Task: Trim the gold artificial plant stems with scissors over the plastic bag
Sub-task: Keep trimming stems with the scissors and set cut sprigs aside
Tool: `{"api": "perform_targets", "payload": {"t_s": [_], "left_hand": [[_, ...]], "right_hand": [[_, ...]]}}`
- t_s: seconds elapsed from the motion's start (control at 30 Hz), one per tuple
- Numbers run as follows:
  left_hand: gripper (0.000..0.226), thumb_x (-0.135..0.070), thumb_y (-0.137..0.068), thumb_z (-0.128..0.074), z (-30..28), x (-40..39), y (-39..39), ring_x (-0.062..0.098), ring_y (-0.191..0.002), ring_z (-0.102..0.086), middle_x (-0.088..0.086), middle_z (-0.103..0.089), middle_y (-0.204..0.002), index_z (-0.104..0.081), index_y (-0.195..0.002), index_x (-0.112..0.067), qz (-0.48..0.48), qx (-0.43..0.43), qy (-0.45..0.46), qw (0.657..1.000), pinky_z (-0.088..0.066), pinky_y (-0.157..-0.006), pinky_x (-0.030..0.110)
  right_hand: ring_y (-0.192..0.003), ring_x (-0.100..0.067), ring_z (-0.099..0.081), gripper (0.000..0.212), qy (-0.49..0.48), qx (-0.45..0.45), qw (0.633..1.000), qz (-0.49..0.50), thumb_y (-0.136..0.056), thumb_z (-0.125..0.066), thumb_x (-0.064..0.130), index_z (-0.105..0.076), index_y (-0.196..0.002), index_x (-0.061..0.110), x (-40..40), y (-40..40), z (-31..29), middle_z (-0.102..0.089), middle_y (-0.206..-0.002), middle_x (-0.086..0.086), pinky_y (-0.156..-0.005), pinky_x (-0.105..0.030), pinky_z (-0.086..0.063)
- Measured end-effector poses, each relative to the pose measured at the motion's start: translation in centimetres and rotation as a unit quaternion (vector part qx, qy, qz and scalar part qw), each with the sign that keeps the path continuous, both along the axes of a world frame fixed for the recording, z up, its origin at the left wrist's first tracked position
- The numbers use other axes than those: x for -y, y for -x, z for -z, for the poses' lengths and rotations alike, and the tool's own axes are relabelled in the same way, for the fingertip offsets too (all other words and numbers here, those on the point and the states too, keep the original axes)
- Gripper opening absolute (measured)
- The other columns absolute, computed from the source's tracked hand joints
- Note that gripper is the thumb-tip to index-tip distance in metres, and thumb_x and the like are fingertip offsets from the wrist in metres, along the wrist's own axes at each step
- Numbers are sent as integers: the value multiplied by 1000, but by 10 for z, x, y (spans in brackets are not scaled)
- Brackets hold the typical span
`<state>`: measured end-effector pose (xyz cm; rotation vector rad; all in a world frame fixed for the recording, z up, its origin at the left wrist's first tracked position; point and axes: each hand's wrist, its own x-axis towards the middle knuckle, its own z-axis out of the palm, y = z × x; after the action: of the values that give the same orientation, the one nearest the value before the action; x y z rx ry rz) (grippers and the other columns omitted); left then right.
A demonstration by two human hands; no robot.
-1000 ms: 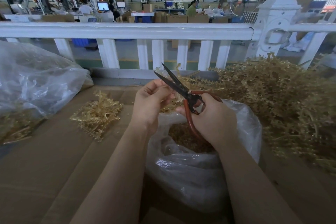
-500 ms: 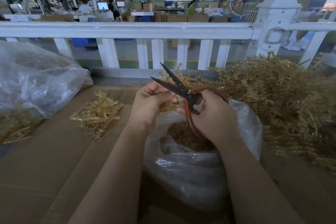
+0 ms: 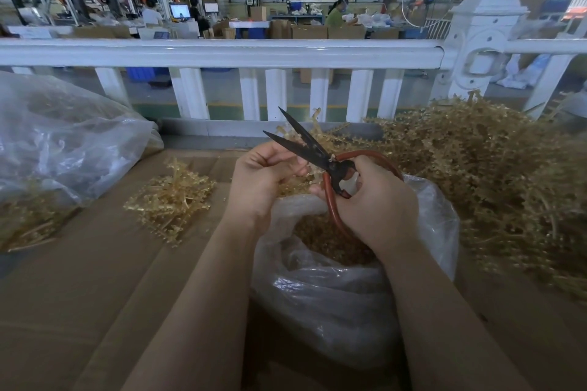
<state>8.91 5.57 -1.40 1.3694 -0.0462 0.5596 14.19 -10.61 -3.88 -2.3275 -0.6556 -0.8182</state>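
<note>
2 hands over plastic bag (image 3: 333, 305): left hand (image 3: 260, 181) pinches gold stem (image 3: 298, 182), right hand (image 3: 378, 203) grips scissors (image 3: 313, 151), blades apart; no legible text.

Stem (image 3: 293, 165) mostly hidden inside left hand (image 3: 260, 181)

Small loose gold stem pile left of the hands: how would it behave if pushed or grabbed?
The small stem pile looks light: thin, airy sprigs. It would probably scatter rather than slide whole, since the pieces lie loose. Branchy tips may snag each other, so a grab could lift a clump.

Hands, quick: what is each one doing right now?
Left hand: curled, pinching a gold stem.
Right hand: gripping the scissors by the red handles, blades open.
</note>
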Motion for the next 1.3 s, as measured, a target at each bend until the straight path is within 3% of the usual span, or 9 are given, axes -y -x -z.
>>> {"api": "perform_targets", "payload": {"t_s": [0.13, 0.3, 0.43, 0.57, 0.73, 0.87, 1.0, 1.17, 1.3], "left_hand": [[29, 9, -83, -66, 1, 0, 1, 11, -63, -58, 1, -72, -71, -77, -80, -18, 8, 20, -13, 1000, -50, -66, 19], [27, 6, -83, -68, 1, -1, 0, 8, -61, -58, -2, -71, -69, -77, -78, -19, 20, 20, -5, 1000, -48, -62, 16], [13, 1, -79, -70, 2, -2, -1, 10, -61, -58, 0, -71, -70, -73, -86, -9, 31, 14, 18, 999, -47, -61, 16], [12, -2, -77, -70, 3, -2, -2, 8, -60, -59, -1, -71, -70, -71, -88, -7, 36, 11, 24, 999, -47, -59, 15], [12, 8, -84, -64, 4, -2, -3, 10, -60, -57, 0, -69, -67, -67, -87, -4, 29, -6, 25, 999, -44, -59, 19], [10, 7, -86, -63, 4, -2, -3, 15, -65, -56, 10, -65, -77, -66, -90, -1, 13, -40, 21, 999, -40, -65, 28], [15, 8, -88, -61, 5, -3, -4, 11, -62, -58, 5, -67, -73, -67, -87, -5, -17, -60, 30, 998, -44, -61, 23], [15, 4, -90, -63, 5, -7, -4, 10, -62, -61, 2, -68, -71, -66, -87, -9, -51, -66, 124, 989, -47, -59, 20], [12, 2, -87, -67, 4, -6, -4, 10, -66, -67, 2, -72, -76, -68, -91, -10, -23, -74, 124, 989, -52, -61, 19]], "right_hand": [[-62, -13, -55, 59, 5, -22, 1000, -5, -75, -60, 80, -57, -84, 22, 0, -3, 3, -58, -68, 12, -54, -32, -49], [-68, -14, -61, 51, -3, -42, 999, -4, -77, -69, 74, -63, -87, 24, 1, -4, 2, -64, -74, 11, -62, -35, -55], [-67, -15, -62, 51, -13, -43, 999, -11, -76, -71, 73, -66, -86, 22, 1, -2, 1, -67, -74, 10, -62, -34, -55], [-65, -14, -61, 49, -10, -37, 999, -13, -76, -74, 70, -64, -82, 22, 1, -1, 1, -65, -71, 11, -57, -29, -49], [-53, 2, -42, 50, -28, -43, 998, -34, -71, -72, 73, -51, -70, 28, 2, 2, -2, -41, -56, 23, -49, -16, -31], [-62, -7, -53, 50, -20, -50, 997, -48, -72, -69, 75, -62, -79, 25, 3, 0, 2, -48, -62, 21, -54, -24, -42], [-72, -4, -55, 54, -6, -69, 996, -53, -71, -63, 80, -67, -89, 30, 2, -1, 3, -57, -72, 21, -59, -22, -43], [-70, -1, -57, 49, -2, -97, 994, -48, -75, -65, 77, -65, -84, 30, 4, -4, 6, -61, -71, 17, -60, -17, -44], [-68, -1, -60, 38, -98, -135, 983, -74, -80, -69, 66, -68, -79, 28, -1, -4, 7, -64, -66, 17, -57, -20, -43]]}}
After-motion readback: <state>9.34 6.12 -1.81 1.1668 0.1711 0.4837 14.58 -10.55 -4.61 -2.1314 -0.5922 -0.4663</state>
